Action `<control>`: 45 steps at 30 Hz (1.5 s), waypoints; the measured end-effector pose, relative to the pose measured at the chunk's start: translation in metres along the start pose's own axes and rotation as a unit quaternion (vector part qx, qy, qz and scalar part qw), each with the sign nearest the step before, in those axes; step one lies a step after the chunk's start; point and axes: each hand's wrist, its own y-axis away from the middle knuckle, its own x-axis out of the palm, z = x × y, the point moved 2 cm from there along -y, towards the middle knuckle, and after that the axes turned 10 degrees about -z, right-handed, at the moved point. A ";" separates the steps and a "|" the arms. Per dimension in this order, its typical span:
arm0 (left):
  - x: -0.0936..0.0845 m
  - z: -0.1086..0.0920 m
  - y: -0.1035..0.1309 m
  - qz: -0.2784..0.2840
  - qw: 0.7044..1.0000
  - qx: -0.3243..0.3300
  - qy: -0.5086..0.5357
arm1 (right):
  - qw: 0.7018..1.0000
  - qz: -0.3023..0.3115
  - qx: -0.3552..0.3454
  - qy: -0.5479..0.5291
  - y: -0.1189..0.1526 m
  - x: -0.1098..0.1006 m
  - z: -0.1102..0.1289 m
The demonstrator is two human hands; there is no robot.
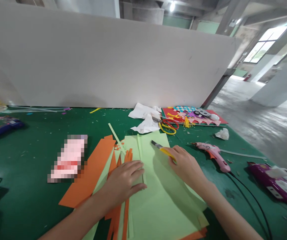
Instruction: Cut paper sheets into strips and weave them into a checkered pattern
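Observation:
My right hand (185,163) grips a yellow utility knife (167,152), its grey tip pointing up and left over a light green paper sheet (163,200). Fingers spread, my left hand (128,178) lies flat at the left part of that sheet, touching a narrow green paper strip (140,150). Another green strip (115,135) lies loose beyond it. Under and beside my left wrist are several thin orange paper strips (112,216) and wider orange paper (90,173). A small orange-and-white checkered woven piece (119,145) shows between the strips.
Right of the sheet lies a pink glue gun (213,154) with a trailing cord, near a purple device (273,181). Scissors (167,126), crumpled white paper (146,116) and a decorated red board (196,116) sit at the back. A blurred pink item (69,158) lies left; a white panel (108,60) stands behind.

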 end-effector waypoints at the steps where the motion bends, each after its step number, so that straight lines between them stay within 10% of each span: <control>1: 0.000 0.000 0.000 -0.006 1.000 0.005 -0.003 | 0.999 0.003 0.001 -0.033 0.010 -0.003 0.000; 13: 0.006 -0.003 0.000 -0.025 0.999 0.028 0.029 | 0.986 0.043 -0.097 -0.127 0.110 -0.022 0.010; 45: 0.004 -0.005 -0.004 -0.007 0.999 0.016 0.032 | 0.987 0.088 -0.094 -0.094 0.109 -0.019 0.027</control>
